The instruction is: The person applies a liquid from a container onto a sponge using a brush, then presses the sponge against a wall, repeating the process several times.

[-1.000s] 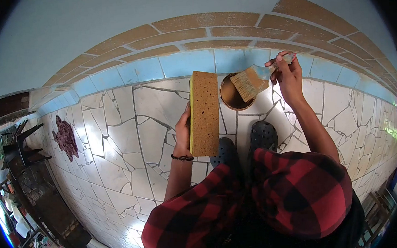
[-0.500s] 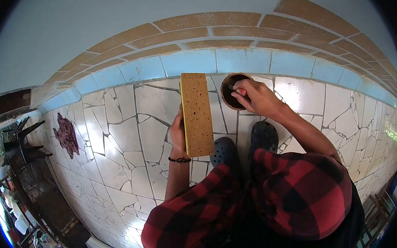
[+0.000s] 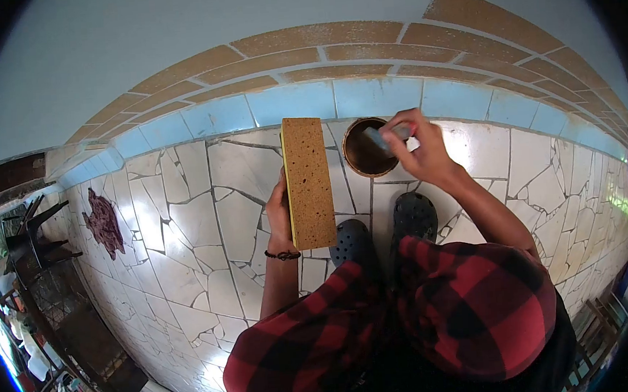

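The right hand, right of centre in the upper half of the frame, has its fingers closed in a pinch around the handle of a paintbrush. The brush's blurred grey part slants down to the left over the mouth of a round container; how far its bristles reach in, I cannot tell. The container has a thin brownish rim and a brown, shaded interior.

The left hand, near the centre, grips the left side of a sponge block, most of its fingers hidden behind it. The block is a long upright rectangle with square edges, its tan face porous and pitted with dark holes, a yellow layer showing along its left edge. A dark braided bracelet circles the wrist.

Below the container are perforated dark clogs on pale, irregular stone flooring. Above run glossy light-blue tiles and rough-edged brown brick shapes. A crumpled maroon cloth lies at left.
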The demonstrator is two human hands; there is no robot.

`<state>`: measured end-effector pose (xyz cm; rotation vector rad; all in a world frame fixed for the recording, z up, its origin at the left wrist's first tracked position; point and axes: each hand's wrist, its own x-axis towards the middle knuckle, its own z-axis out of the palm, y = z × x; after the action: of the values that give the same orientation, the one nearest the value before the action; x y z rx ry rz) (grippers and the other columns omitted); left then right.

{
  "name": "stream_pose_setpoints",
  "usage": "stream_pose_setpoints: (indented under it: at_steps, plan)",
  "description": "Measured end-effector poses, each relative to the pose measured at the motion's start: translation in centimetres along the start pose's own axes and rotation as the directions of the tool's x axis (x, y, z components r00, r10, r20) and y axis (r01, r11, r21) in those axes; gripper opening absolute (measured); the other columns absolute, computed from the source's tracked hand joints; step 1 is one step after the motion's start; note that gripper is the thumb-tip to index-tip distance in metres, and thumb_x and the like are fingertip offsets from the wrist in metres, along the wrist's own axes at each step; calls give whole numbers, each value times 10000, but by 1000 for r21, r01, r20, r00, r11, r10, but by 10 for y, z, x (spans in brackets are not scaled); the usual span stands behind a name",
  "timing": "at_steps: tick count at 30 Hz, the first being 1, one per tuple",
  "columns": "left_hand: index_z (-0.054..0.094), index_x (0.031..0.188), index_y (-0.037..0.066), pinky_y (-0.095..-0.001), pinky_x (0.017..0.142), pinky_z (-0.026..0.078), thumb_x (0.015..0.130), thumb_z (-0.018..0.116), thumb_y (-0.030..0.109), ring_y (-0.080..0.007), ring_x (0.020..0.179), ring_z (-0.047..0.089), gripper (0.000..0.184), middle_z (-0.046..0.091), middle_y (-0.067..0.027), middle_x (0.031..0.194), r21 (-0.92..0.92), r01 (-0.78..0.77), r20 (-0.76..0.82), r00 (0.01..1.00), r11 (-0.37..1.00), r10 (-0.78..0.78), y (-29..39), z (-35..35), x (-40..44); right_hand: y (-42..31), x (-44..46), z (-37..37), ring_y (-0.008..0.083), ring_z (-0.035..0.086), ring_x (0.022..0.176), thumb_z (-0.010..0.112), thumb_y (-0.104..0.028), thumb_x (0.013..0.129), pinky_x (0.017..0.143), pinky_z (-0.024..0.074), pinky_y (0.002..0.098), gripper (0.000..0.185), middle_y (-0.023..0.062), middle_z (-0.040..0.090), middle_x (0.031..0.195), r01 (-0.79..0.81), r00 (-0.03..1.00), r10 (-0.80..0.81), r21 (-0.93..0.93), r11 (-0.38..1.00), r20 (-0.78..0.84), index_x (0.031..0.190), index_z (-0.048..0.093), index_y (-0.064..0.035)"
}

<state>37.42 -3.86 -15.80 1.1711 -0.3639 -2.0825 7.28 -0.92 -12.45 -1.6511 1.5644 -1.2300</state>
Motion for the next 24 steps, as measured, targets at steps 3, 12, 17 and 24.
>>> stream_pose_setpoints:
  at_steps: [3,12,17,24]
  plan:
    - [478,1433,32,-329,853,543,1045,442,334,-195,1035,650,494,627,-94,1252,-16,-18,25,1000,1000,18,0,5,-1,-9,2,14,318,680,735,680,-87,907,649,546,368,212,156,644,832,54,981,-19,-180,982,195,1043,533,-20]
    - [473,1443,25,-323,929,500,1041,455,340,-188,1114,612,511,593,-87,1327,52,-42,-85,995,998,46,2,7,-10,1,6,6,182,679,702,645,-125,953,598,526,296,202,140,692,851,-10,1000,10,-23,1000,12,1073,516,-27]
    - [465,1449,22,-320,936,495,1039,462,336,-189,1118,611,517,589,-89,1333,34,-31,-59,998,999,33,-4,-2,-2,5,9,-13,117,628,672,603,-173,992,577,511,242,217,127,698,889,-244,943,308,368,897,-126,1116,468,-58]
    - [458,1451,21,-317,973,474,1041,457,334,-189,1159,586,515,579,-80,1346,77,-56,-57,997,995,61,-4,13,-1,21,2,-23,101,536,582,579,-231,1010,519,431,248,173,123,693,909,-372,806,580,659,653,-120,1066,488,-95]
